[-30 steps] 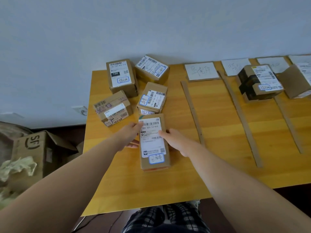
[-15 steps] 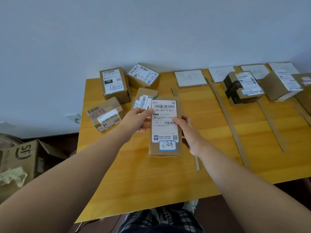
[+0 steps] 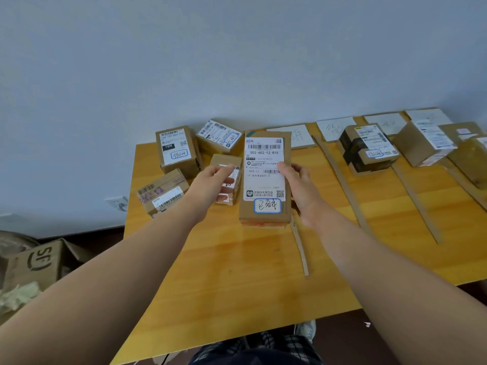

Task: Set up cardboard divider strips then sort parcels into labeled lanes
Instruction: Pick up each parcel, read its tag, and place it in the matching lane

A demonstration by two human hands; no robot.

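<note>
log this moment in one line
step: sort | right hand: grips parcel, label up | left hand: beside it, empty | strips: laid

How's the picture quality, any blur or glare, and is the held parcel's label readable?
Head view: light is soft and even, no harsh glare on the table; the held parcel in the right hand is sharp, its number 502-602-12-815 legible; the parcels at the far right edge are smeared; wide-angle distortion skews the table's edges.

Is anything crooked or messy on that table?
Yes. The thin divider strip below the held parcel looks wavy, not straight. At the left end of the table, the unsorted parcels lie turned every which way, and the taped parcel sits crooked by the edge.
</note>
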